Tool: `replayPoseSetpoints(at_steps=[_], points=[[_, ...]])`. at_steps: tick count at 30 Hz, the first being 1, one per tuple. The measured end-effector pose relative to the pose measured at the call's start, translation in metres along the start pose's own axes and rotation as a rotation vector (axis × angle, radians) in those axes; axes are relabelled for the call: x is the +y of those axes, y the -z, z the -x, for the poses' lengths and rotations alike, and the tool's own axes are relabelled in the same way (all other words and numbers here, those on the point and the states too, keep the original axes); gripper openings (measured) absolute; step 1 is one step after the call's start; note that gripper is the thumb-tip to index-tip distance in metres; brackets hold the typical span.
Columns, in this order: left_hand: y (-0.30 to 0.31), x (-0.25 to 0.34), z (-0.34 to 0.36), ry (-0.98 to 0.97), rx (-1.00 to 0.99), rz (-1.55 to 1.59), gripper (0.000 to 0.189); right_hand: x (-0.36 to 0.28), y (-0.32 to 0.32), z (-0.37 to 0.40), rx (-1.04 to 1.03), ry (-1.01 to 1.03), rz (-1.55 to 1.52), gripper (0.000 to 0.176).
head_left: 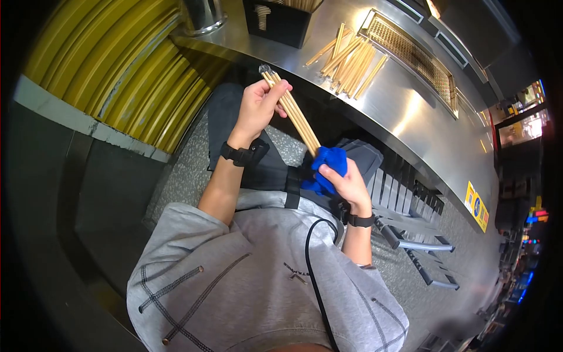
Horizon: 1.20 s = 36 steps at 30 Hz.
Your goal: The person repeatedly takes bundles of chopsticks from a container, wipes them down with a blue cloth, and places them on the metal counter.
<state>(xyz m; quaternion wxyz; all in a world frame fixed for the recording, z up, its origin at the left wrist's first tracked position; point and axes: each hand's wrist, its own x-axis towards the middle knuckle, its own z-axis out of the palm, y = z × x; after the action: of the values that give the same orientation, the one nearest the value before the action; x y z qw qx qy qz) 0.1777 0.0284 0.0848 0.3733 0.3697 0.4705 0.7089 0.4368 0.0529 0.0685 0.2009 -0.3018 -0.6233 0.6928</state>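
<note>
My left hand (258,108) is closed round the upper part of a small bundle of light wooden chopsticks (299,120), whose far ends look dark and shiny. The bundle slants down over my lap. At its lower end, my right hand (349,180) grips a bunched blue cloth (329,165), which is wrapped about the sticks and hides their tips. Beyond my hands, a loose pile of similar chopsticks (353,63) lies on the steel counter (404,111).
A black box (278,23) holding more sticks stands on the counter beside a metal cylinder (202,14). A mesh grate (410,56) is set into the countertop. Yellow ribbed panelling (117,64) rises to my left. Metal-framed chairs (419,243) stand to my right.
</note>
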Motion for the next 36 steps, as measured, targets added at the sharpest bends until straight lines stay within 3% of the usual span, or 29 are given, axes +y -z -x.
replayPoseSetpoints(at_steps=[4,7,10,12,20,22,24,30,34,36], points=[[0.000,0.000,-0.002,0.051,0.013,0.021,0.026,-0.008,0.007,0.003,0.024,0.022,-0.001,0.025],[-0.011,0.002,0.005,0.133,-0.126,-0.019,0.027,-0.003,0.002,-0.002,0.079,0.038,-0.042,0.022],[-0.023,-0.015,0.010,0.242,-0.409,-0.123,0.027,0.005,-0.008,-0.014,0.137,0.074,-0.109,0.021],[-0.034,-0.019,0.014,0.265,-0.386,-0.035,0.027,0.002,-0.017,-0.017,0.190,0.094,-0.196,0.020],[-0.042,0.013,-0.021,0.081,-0.265,-0.194,0.025,0.006,-0.003,-0.005,0.240,0.044,-0.189,0.020],[-0.049,0.025,-0.043,0.095,-0.334,-0.414,0.030,0.016,0.003,-0.003,0.340,0.045,-0.218,0.019],[-0.055,0.015,-0.077,-0.084,-0.317,-0.658,0.035,0.017,0.006,0.000,0.381,0.042,-0.270,0.020],[-0.101,0.025,-0.154,-0.125,-0.432,-0.992,0.046,0.018,0.012,0.007,0.415,0.041,-0.274,0.021],[-0.113,0.019,-0.167,-0.268,-0.156,-1.228,0.052,0.014,0.013,0.009,0.424,0.041,-0.282,0.021],[-0.112,0.018,-0.158,-0.335,-0.021,-0.977,0.046,0.014,0.012,0.011,0.437,0.042,-0.304,0.021]])
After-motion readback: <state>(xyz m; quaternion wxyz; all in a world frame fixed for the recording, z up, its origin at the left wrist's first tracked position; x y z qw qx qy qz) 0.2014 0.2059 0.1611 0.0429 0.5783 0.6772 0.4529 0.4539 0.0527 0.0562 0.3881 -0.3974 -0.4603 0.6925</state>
